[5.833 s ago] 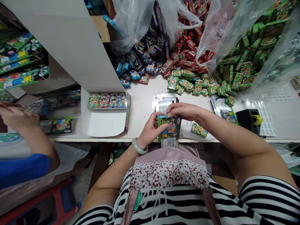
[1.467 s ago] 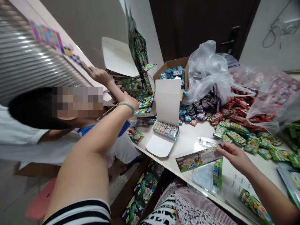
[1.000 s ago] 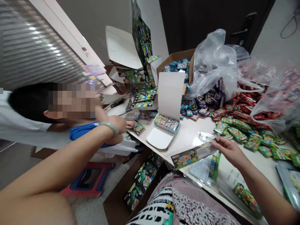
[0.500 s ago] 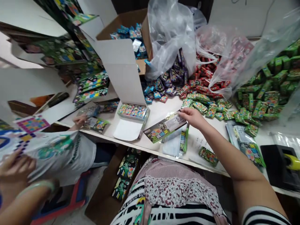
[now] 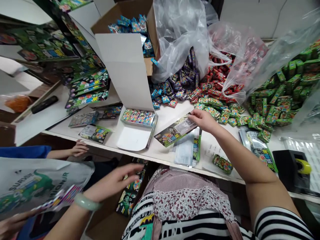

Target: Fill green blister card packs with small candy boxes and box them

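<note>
Right hand: your right hand [image 5: 203, 120] is up over the counter, fingers closed, pinching the top end of a flat green printed card packet [image 5: 175, 130].
Packet: tilted in the air just above the white laminate counter [image 5: 160, 154], touching nothing else.
Under it: a clear plastic sleeve [image 5: 185, 150] lies on the counter with a green strip beside it.
Left hand: your left hand [image 5: 116, 181], jade bangle [image 5: 86, 202] on the wrist, is below the counter edge, fingers spread open and gripping nothing, over a brown cardboard box [image 5: 105, 226] of green boxed packs.
Beside it: a white printed plastic bag [image 5: 37, 186] at the lower left.
Co-worker: a hand [image 5: 78, 149] from a blue sleeve [image 5: 22, 151] sits at the counter edge, near flat card packs [image 5: 95, 133].
Counter: an open white cardboard display box [image 5: 137, 118] holds a row of packs; behind it lie heaps of blue-purple [image 5: 180, 90], red [image 5: 217, 80] and green [image 5: 270, 100] packs, and a black tape dispenser [image 5: 290, 166] sits right.
</note>
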A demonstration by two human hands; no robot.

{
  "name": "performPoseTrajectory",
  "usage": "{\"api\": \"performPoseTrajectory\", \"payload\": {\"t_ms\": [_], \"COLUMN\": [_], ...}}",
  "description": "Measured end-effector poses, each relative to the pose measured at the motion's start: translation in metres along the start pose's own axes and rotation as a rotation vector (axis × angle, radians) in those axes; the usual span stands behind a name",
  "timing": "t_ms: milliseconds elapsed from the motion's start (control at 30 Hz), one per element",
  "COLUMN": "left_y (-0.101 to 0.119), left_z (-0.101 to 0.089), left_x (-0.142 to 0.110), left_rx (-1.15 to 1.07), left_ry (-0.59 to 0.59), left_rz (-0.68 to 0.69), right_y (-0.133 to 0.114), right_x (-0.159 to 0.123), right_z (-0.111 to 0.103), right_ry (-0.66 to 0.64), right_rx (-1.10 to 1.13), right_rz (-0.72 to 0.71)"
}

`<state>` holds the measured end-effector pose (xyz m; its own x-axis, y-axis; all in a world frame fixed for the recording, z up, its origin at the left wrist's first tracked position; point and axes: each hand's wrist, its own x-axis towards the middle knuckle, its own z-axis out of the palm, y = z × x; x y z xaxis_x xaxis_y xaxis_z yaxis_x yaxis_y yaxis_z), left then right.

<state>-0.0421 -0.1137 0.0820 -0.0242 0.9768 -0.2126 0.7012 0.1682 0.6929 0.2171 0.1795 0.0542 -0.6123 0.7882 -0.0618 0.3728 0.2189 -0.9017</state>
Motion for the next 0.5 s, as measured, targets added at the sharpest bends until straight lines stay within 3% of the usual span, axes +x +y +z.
{"api": "performPoseTrajectory", "payload": {"t_ms": [67,167,267,367,433,500], "left_y": [0.017,0.047,0.064,0.066,0.066,0.066], "left_z": [0.000,0.012,0.036,0.053,0.055,0.050], "left_x": [0.041,0.116,0.170,0.188,0.188,0.186], "left_rx": [0.062,0.156,0.056,-0.049,-0.008,0.106], "left_ry": [0.086,0.353,0.343,0.327,0.302,0.278], "left_rz": [0.158,0.329,0.357,0.425,0.514,0.584], "right_y": [-0.013,-0.024,-0.023,-0.011,-0.003,0.003], "right_x": [-0.005,-0.017,-0.030,-0.038,-0.040,-0.038], "right_z": [0.002,0.003,-0.002,-0.010,-0.014,-0.015], "right_ry": [0.016,0.040,0.085,-0.054,-0.162,-0.146], "right_rx": [-0.061,-0.090,0.052,0.302,0.369,0.353], "right_rz": [-0.032,-0.073,-0.097,-0.075,-0.017,0.029]}}
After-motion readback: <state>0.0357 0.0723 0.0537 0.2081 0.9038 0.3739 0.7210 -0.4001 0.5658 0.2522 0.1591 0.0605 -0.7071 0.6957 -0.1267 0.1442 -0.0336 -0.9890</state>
